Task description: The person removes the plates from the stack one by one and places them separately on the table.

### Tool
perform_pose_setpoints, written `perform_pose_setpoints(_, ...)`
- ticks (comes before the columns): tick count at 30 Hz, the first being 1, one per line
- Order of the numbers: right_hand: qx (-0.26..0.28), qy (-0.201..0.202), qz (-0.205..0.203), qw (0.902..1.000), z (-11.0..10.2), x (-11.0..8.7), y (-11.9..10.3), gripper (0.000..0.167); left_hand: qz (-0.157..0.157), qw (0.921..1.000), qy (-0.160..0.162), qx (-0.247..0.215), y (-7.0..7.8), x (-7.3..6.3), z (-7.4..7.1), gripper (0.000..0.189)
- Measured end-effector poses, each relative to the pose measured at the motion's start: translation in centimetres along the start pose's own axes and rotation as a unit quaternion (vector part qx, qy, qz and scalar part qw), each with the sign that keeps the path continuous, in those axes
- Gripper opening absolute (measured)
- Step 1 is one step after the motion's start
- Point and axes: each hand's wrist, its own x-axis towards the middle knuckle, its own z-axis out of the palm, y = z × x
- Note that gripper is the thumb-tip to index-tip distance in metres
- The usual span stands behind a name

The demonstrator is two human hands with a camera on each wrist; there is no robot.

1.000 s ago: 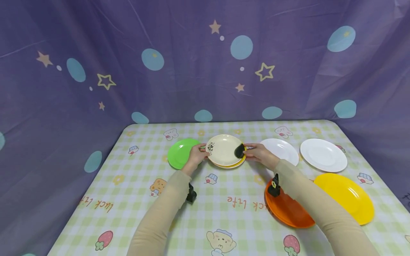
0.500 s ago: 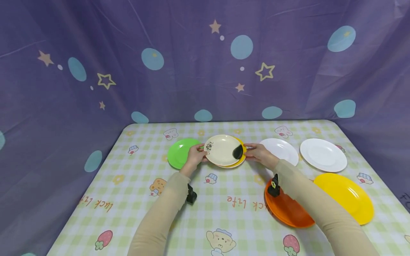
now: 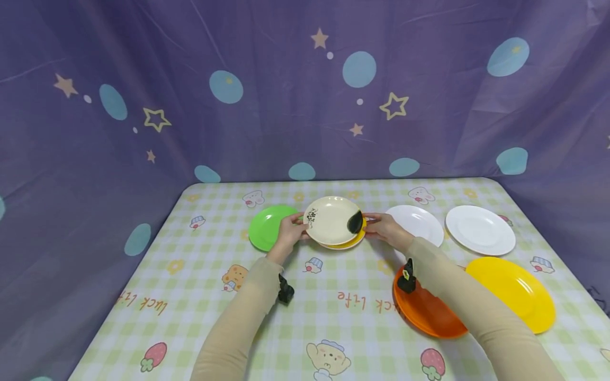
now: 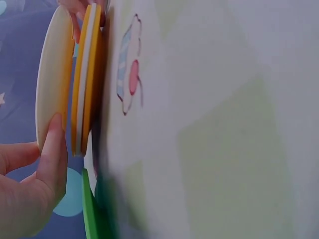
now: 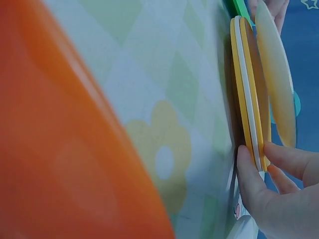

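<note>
A cream plate (image 3: 332,219) with a dark green patch and a small dark sprig is raised at the far middle of the table. My left hand (image 3: 290,232) pinches its left edge between thumb and fingers. Under it lies a stack of yellow and white plates (image 5: 245,84), with a gap between the stack and the cream plate in both wrist views. My right hand (image 3: 387,230) grips the right edge of that stack, thumb on one side and fingers on the other. The cream plate hides most of the stack's top in the head view.
A green plate (image 3: 268,227) lies left of the stack, partly behind my left hand. To the right are two white plates (image 3: 480,230), a large yellow plate (image 3: 514,293) and an orange plate (image 3: 429,312) under my right forearm. A purple curtain (image 3: 305,106) hangs behind the table.
The cream plate has shifted slightly left with my left hand, then risen a little off the stack, showing more of the yellow plate beneath. My right hand stays at the stack's edge.
</note>
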Motion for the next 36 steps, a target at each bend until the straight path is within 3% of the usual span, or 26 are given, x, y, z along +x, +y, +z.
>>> perform_pose_setpoints(6,0.077,-0.062,-0.034,0.9945,-5.7,8.0,6.7,0.051,0.005,0.9999,-0.002,-0.011,0.3,-0.1,0.0,0.048)
perform_pose_setpoints(9,0.052,-0.038,-0.026,0.9976,-4.9,7.3,6.0,0.055,0.005,0.9999,0.000,-0.014,0.4,-0.2,-0.1,0.048)
perform_pose_setpoints(11,0.033,-0.011,-0.008,0.9994,-3.1,4.8,4.0,0.057,0.004,0.9998,0.002,-0.017,0.4,-0.2,-0.2,0.048)
perform_pose_setpoints(12,0.049,-0.028,-0.026,0.9981,-3.0,4.7,4.0,0.055,0.003,0.9998,0.003,-0.018,0.4,-0.2,-0.3,0.048)
perform_pose_setpoints(13,0.044,-0.019,-0.018,0.9987,-2.9,4.4,3.8,0.055,0.003,0.9998,0.004,-0.020,0.4,-0.2,-0.4,0.048)
perform_pose_setpoints(17,0.087,-0.067,-0.040,0.9932,-4.0,5.4,4.8,0.049,0.002,0.9997,0.008,-0.021,0.5,-0.3,-0.9,0.049)
perform_pose_setpoints(18,0.079,-0.058,-0.037,0.9945,-4.3,5.8,5.1,0.049,0.003,0.9998,0.009,-0.020,0.5,-0.3,-1.0,0.048)
perform_pose_setpoints(23,-0.006,0.024,0.022,0.9994,0.1,0.1,-0.2,0.055,0.006,0.9997,0.016,-0.015,0.5,-0.4,-1.8,0.048)
perform_pose_setpoints(26,-0.019,0.020,0.028,0.9992,1.6,-2.3,-2.3,0.054,0.006,0.9997,0.018,-0.014,0.6,-0.5,-2.2,0.048)
perform_pose_setpoints(29,-0.010,0.014,0.037,0.9992,2.3,-3.5,-3.4,0.053,0.002,0.9996,0.022,-0.017,0.7,-0.5,-2.6,0.047)
perform_pose_setpoints(32,-0.009,0.023,0.041,0.9989,2.4,-3.7,-3.6,0.052,-0.005,0.9995,0.026,-0.016,0.8,-0.5,-3.0,0.046)
perform_pose_setpoints(36,-0.005,0.030,0.036,0.9989,1.7,-2.6,-2.5,0.051,-0.014,0.9995,0.028,-0.010,0.6,-0.4,-3.5,0.047)
